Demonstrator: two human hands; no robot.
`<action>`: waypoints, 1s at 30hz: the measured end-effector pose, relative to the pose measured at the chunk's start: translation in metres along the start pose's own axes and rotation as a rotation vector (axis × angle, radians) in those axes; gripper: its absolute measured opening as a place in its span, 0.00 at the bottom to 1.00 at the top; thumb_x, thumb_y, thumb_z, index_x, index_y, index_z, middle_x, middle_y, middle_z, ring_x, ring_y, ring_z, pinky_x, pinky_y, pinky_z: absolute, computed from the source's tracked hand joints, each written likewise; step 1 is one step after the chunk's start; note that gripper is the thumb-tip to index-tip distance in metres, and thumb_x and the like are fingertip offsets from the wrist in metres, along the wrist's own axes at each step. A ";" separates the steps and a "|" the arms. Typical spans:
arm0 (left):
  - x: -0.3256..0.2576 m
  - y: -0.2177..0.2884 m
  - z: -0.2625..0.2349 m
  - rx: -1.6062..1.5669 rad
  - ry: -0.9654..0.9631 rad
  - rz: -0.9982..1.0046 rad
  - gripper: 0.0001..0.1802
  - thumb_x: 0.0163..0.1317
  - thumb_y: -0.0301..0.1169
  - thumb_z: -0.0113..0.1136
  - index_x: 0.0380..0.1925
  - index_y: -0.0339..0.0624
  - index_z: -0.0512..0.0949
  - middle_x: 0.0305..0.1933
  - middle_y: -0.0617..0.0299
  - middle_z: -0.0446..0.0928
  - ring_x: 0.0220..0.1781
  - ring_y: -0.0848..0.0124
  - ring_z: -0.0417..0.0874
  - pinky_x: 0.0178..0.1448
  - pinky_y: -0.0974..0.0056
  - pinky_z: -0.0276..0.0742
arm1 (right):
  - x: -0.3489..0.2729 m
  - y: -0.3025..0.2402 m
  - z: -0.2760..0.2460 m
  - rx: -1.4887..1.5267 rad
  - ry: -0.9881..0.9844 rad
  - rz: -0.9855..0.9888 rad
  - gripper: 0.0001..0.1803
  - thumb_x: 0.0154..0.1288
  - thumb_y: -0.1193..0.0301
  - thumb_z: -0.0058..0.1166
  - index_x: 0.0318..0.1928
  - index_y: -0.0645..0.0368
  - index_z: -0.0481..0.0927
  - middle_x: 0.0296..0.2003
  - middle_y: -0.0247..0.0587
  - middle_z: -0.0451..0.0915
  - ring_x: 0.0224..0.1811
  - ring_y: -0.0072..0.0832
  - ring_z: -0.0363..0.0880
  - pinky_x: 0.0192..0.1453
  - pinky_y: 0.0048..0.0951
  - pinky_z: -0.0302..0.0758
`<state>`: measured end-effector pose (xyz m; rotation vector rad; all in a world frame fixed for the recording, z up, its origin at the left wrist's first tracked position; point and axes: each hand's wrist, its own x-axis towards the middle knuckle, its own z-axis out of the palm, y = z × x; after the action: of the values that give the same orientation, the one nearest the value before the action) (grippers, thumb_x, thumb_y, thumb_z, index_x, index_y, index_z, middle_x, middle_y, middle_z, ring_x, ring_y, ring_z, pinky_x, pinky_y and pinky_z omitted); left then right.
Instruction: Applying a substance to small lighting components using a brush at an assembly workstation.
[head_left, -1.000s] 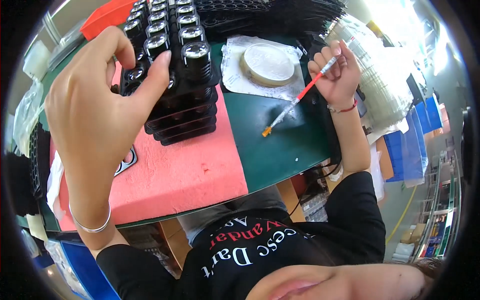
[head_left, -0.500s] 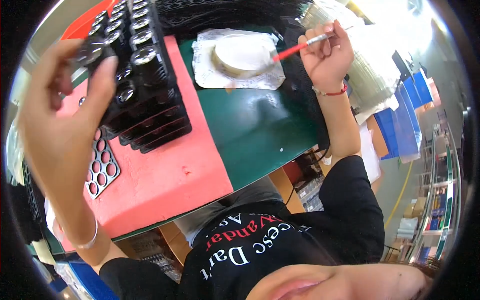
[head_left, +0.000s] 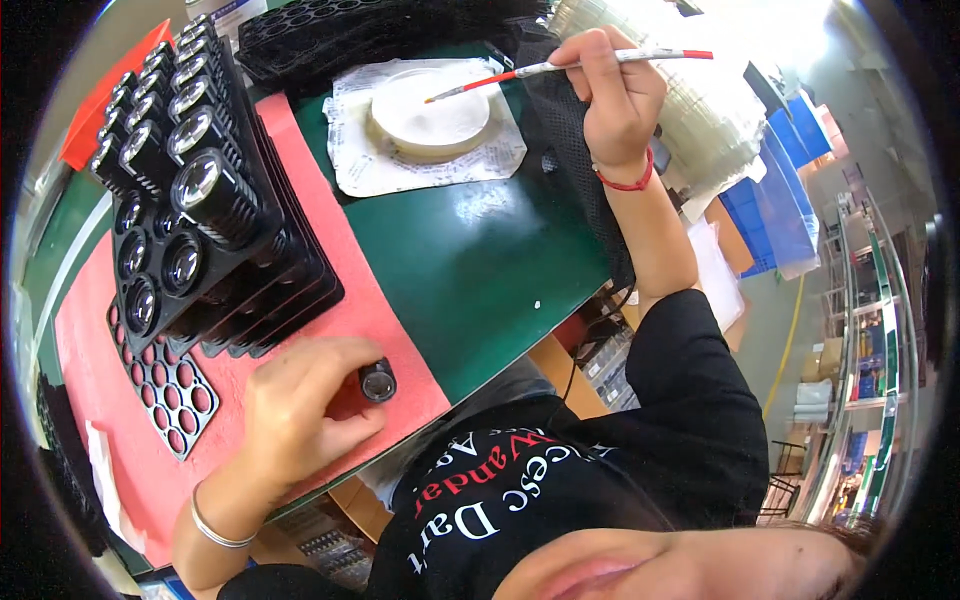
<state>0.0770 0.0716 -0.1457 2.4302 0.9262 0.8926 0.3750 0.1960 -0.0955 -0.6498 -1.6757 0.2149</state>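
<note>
Low over the pink mat, near the table's front edge, my left hand grips a small black lens barrel with its glass end showing. My right hand pinches a thin paintbrush with a red and silver handle. The brush tip is at the white top of a round dish, which rests on a printed paper sheet. Left of centre rises a stack of black trays; several black lenses stand in the top one. Beside the stack lies a flat plate with round holes.
A red bin sits behind the trays. Black mesh covers the right edge of the green tabletop. More black trays are at the back. Blue crates and clear plastic bags stand to the right.
My left hand has come from the tray stack down toward the front edge and now shows a lens barrel. The brush has swung so its tip lies over the dish. The view has shifted.
</note>
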 end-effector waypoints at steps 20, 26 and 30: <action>-0.002 0.001 0.005 -0.354 0.114 -0.356 0.16 0.41 0.20 0.61 0.35 0.37 0.76 0.31 0.59 0.77 0.31 0.72 0.79 0.36 0.71 0.74 | -0.004 0.003 0.007 -0.099 -0.051 0.131 0.20 0.70 0.65 0.37 0.26 0.65 0.75 0.18 0.32 0.67 0.19 0.14 0.58 0.24 0.17 0.53; -0.001 0.005 0.002 -0.546 0.080 -0.583 0.14 0.46 0.21 0.60 0.36 0.36 0.76 0.31 0.64 0.76 0.30 0.81 0.76 0.32 0.76 0.71 | 0.000 0.009 0.007 0.179 0.272 0.119 0.19 0.69 0.66 0.37 0.23 0.63 0.71 0.17 0.35 0.68 0.15 0.15 0.54 0.21 0.19 0.52; 0.000 0.005 0.001 -0.590 0.076 -0.591 0.13 0.48 0.22 0.60 0.36 0.35 0.76 0.31 0.66 0.76 0.31 0.82 0.76 0.32 0.77 0.71 | 0.002 0.009 0.002 0.112 0.249 0.079 0.19 0.69 0.66 0.38 0.22 0.63 0.71 0.17 0.33 0.67 0.15 0.14 0.54 0.20 0.17 0.50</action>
<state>0.0799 0.0682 -0.1431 1.5193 1.1255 0.8726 0.3757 0.2052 -0.0988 -0.6322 -1.3905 0.2716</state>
